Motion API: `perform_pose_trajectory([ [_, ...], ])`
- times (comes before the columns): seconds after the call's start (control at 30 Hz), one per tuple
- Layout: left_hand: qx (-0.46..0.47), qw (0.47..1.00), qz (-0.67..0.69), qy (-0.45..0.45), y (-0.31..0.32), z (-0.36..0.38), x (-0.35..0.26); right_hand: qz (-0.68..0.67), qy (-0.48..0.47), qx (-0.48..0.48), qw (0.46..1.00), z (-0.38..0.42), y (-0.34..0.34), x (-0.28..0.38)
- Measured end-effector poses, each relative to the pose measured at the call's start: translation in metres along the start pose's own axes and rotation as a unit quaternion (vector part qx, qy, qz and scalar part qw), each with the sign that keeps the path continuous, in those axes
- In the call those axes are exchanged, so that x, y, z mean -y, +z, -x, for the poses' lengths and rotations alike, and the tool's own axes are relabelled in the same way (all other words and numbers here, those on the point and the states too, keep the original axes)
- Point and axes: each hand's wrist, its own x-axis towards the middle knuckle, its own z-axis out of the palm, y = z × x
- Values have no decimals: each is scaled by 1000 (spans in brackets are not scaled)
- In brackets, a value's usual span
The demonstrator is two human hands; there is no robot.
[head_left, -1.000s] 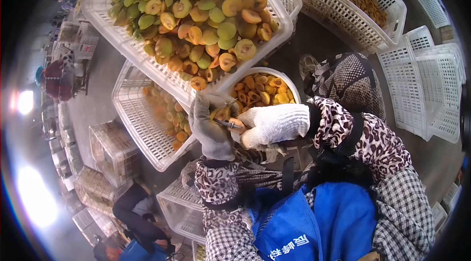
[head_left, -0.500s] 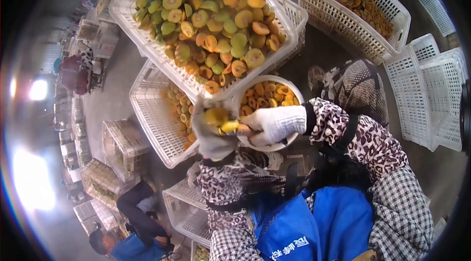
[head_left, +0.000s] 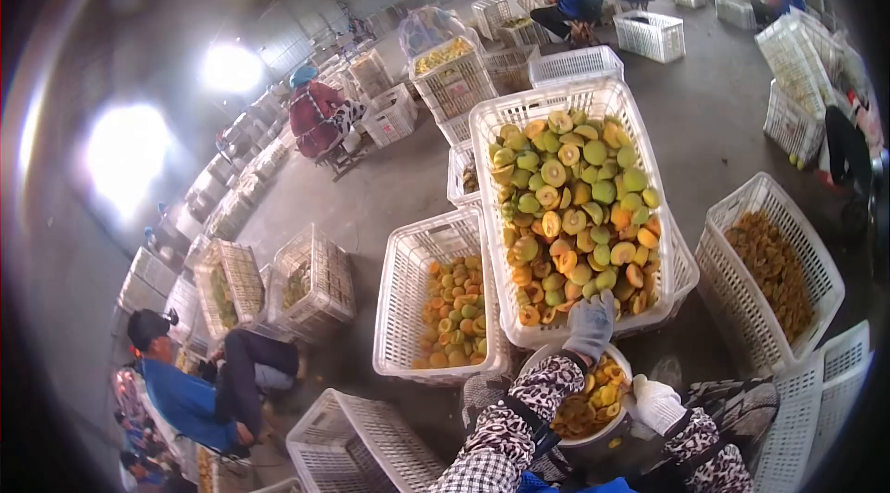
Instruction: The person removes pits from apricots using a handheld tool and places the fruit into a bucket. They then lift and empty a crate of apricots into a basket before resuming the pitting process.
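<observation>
My left hand (head_left: 591, 324), in a pale grey glove, reaches over the near rim of a white crate (head_left: 505, 303). Its fingers are stretched out against halved green and orange fruit, which look like apricots (head_left: 579, 215). Beside the bucket's right rim is my right hand (head_left: 658, 406) in a white glove, fingers curled; what they grip is too small to make out. Between my forearms stands a white bucket (head_left: 623, 365) with orange cut fruit pieces (head_left: 593, 400) in it, partly hidden by my left sleeve.
Left of the raised crate sits another crate (head_left: 394, 308) with fruit halves. A crate (head_left: 830, 294) of brownish-orange pieces stands right. Nearer are a tilted crate (head_left: 324, 433) and stacked crates (head_left: 816, 419). A seated person (head_left: 190, 400) is at left; other people work farther back.
The view has tilted up, showing more of the hall. My left hand has left the right hand and moved to the crate's fruit. My right hand is now apart, beside the bucket.
</observation>
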Motion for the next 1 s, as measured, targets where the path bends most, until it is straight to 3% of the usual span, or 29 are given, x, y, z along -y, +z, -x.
perform_pose_trajectory([
  [0.07,95,990,108,-7,-20,0,-7,-33,34,-67,997,1,-14,8],
  [0.1,91,990,110,-6,-21,1,-5,-76,67,-129,986,-1,-23,14],
  [0.17,27,930,363,-46,-26,7,3,-204,24,-236,950,-4,-43,20],
  [0.2,54,881,467,-57,-52,10,7,-253,16,-256,933,-7,-55,26],
  [0.23,54,880,468,-61,-71,16,8,-301,8,-272,914,-8,-63,31],
  [0.27,139,791,591,-75,-88,21,11,-301,7,-269,915,-12,-64,34],
  [0.3,219,678,697,-87,-108,27,14,-398,-54,-249,881,-19,-61,37],
  [0.33,210,691,687,-87,-134,35,12,-490,-114,-225,835,-24,-60,43],
  [0.37,208,692,685,-91,-131,40,14,-491,-116,-220,835,-22,-61,52],
  [0.43,176,482,839,-181,-133,51,15,-698,-9,-79,712,-7,-67,82],
  [0.5,155,464,855,-172,-151,60,14,-761,25,6,648,-9,-56,85],
  [0.57,70,611,784,-85,-169,63,25,-727,-35,14,686,-32,-26,74],
  [0.63,137,450,873,-127,-186,60,48,-659,-103,-58,743,-25,-39,108],
  [0.7,70,356,908,-210,-147,63,63,-533,-115,-100,832,-26,-38,117],
  [0.77,-30,465,847,-255,-137,65,68,-255,-123,-144,948,-24,-26,114],
  [0.8,-19,441,868,-228,-143,67,69,-95,-259,-204,939,-25,-29,115],
  [0.83,-10,417,886,-203,-149,68,71,-194,-165,-148,955,-19,-29,124],
  [0.87,19,329,922,-206,-148,68,76,-173,-145,-130,966,-16,-33,130],
  [0.9,30,324,921,-214,-146,72,75,-150,-126,-112,974,-15,-35,133],
  [1.0,-2,570,809,-141,-148,75,65,-146,-125,-108,975,-18,-37,131],
])
